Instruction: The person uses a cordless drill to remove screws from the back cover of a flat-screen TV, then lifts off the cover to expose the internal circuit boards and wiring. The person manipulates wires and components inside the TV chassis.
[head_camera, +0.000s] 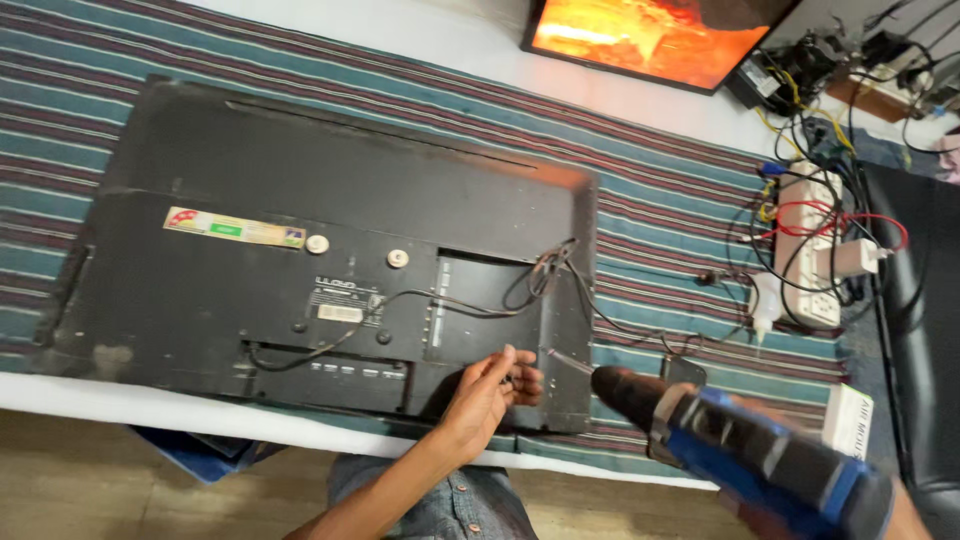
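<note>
My left hand (495, 390) pinches something too small to identify at lower edge of flat black television back panel (330, 250) | right hand mostly cut off, grip wraps blurred blue-black power drill (740, 440), bit beside panel.

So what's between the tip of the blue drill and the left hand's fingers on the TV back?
In the head view, only bare black back panel lies between the drill bit and the left hand; the black cable runs above it.

A white power strip (808, 250) lies beside a lit screen (650, 35).
</note>
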